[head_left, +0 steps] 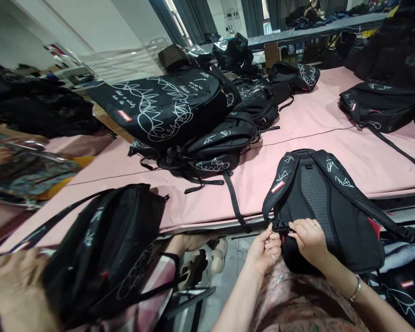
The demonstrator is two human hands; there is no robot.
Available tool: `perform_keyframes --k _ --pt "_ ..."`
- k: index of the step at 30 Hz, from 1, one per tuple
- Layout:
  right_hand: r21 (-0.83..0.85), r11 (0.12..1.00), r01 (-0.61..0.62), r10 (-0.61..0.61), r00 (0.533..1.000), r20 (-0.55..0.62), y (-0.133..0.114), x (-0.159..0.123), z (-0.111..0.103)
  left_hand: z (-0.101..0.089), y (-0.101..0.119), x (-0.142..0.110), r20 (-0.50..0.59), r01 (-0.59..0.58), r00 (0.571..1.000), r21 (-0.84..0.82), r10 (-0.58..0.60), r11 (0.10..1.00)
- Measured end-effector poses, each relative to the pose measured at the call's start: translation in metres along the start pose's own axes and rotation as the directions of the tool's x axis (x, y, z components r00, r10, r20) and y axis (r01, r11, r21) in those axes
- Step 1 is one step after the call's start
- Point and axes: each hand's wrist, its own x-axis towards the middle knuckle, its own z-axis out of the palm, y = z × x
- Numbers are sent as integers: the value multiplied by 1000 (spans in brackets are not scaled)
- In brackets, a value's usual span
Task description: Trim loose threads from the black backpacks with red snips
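Note:
A black backpack [327, 203] with white scribble print lies back-up at the near edge of the pink table [318, 120], its lower end hanging towards my lap. My left hand [267, 246] pinches a small black strap buckle [281, 227] at the backpack's lower left corner. My right hand [309, 240], with a ring on one finger, is closed on the same buckle and strap from the right. Both hands touch each other at the buckle.
A pile of black printed backpacks [193, 120] fills the table's middle, with more at the back [293, 76] and right [380, 108]. Another person's arm [14, 290] at the lower left holds a black bag [107, 249]. Sandalled feet [202, 260] show below the table edge.

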Motion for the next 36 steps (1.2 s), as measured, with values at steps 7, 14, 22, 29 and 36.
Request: perform_keyframes --k 7,14,22,29,36 --pt "-38 999 -7 8 1000 20 -3 4 -3 2 -2 1 -6 -19 1000 19 19 1000" --pt "-32 998 -57 58 998 20 -5 1 -9 2 -6 2 14 -108 994 27 108 994" --pt "-49 997 -67 70 996 47 -7 2 -13 3 -8 -1 44 -199 980 55 196 979" --pt "-51 993 -109 113 991 78 -10 2 -13 4 -12 1 42 -260 966 102 257 960" --pt "-62 988 -140 145 986 82 -14 4 -16 7 -14 -3 57 -305 952 181 300 935"
